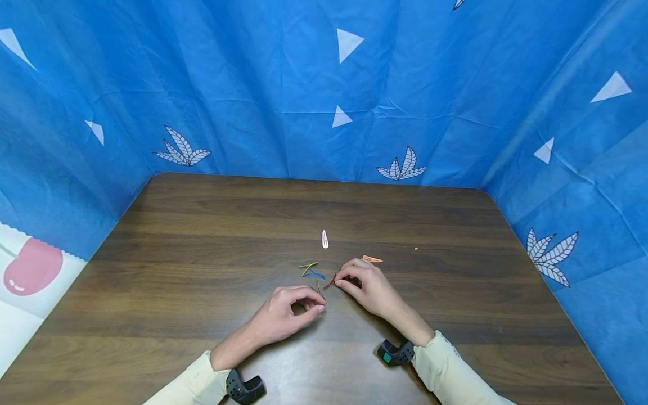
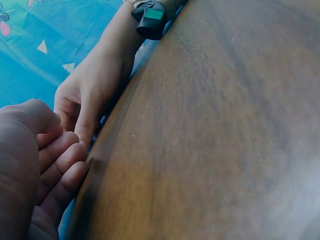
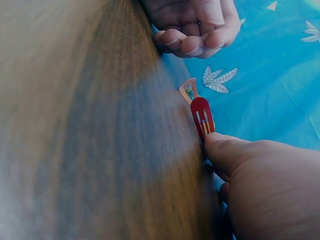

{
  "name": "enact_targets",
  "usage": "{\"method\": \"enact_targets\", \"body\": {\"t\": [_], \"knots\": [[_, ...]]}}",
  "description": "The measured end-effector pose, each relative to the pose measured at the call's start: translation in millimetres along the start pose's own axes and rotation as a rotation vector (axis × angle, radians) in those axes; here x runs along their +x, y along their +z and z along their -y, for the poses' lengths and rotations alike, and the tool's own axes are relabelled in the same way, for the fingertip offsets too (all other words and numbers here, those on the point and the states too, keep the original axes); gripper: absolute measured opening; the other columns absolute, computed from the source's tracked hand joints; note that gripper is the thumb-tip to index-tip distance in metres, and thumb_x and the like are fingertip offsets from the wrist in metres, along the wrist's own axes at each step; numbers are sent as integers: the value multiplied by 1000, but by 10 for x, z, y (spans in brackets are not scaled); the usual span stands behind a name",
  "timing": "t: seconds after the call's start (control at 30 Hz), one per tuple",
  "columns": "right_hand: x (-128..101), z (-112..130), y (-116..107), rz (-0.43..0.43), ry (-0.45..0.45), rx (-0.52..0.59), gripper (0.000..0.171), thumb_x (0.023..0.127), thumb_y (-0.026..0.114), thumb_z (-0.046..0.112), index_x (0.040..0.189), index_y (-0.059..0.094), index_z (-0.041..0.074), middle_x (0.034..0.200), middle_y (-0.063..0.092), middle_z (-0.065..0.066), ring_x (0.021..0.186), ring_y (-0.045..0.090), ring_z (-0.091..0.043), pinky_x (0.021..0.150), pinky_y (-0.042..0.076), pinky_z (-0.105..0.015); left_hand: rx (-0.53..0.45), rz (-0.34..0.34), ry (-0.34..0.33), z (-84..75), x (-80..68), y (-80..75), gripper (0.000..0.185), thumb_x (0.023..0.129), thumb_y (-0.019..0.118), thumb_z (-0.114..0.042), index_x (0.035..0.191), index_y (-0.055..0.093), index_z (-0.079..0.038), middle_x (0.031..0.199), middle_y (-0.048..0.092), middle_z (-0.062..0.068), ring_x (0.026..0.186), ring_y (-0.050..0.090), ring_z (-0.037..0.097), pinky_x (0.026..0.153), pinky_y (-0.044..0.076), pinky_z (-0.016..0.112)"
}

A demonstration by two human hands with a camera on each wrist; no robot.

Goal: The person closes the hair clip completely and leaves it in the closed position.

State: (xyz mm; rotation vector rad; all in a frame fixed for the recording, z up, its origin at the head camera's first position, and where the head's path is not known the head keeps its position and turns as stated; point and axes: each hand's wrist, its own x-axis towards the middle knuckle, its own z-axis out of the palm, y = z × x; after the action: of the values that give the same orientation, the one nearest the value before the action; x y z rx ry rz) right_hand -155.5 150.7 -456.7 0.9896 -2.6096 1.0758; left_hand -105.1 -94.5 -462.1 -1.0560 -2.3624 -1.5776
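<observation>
On the brown wooden table (image 1: pixel 202 270) my right hand (image 1: pixel 338 281) pinches one end of a red snap hair clip (image 1: pixel 330 282) between thumb and fingers. The right wrist view shows the red clip (image 3: pixel 202 117) standing out from my thumb (image 3: pixel 225 152), with a pale clip (image 3: pixel 189 90) just beyond it. My left hand (image 1: pixel 309 306) rests on the table close beside it, fingers curled in and thumb against them, with nothing seen in it. A blue clip (image 1: pixel 314 274) and a yellow-green clip (image 1: pixel 309 265) lie just past both hands.
A white clip (image 1: pixel 325 239) lies farther back at mid-table and an orange clip (image 1: pixel 372 259) sits just behind my right hand. Blue patterned cloth (image 1: pixel 304 112) walls the table on three sides. Black wrist-worn cameras (image 1: pixel 396 353) sit near the front edge.
</observation>
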Motion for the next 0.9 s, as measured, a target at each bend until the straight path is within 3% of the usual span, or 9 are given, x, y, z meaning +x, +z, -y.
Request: {"method": "enact_targets", "body": {"t": [0.23, 0.9], "knots": [[5, -3, -3, -18, -24, -9, 4, 96, 75, 19, 97, 75, 23, 96, 71, 11, 87, 60, -5, 74, 49, -26, -7, 4, -1, 4, -4, 0, 6, 95, 73, -9, 100, 76, -12, 89, 74, -5, 77, 66, 3, 69, 59, 26], [-21, 31, -6, -8, 29, -12, 6, 99, 71, 16, 98, 71, 22, 91, 64, 13, 78, 51, -4, 67, 46, -23, -2, -11, 27, 3, -14, 4, 7, 95, 73, -7, 100, 76, -12, 88, 74, -5, 76, 65, 2, 69, 58, 25]]}}
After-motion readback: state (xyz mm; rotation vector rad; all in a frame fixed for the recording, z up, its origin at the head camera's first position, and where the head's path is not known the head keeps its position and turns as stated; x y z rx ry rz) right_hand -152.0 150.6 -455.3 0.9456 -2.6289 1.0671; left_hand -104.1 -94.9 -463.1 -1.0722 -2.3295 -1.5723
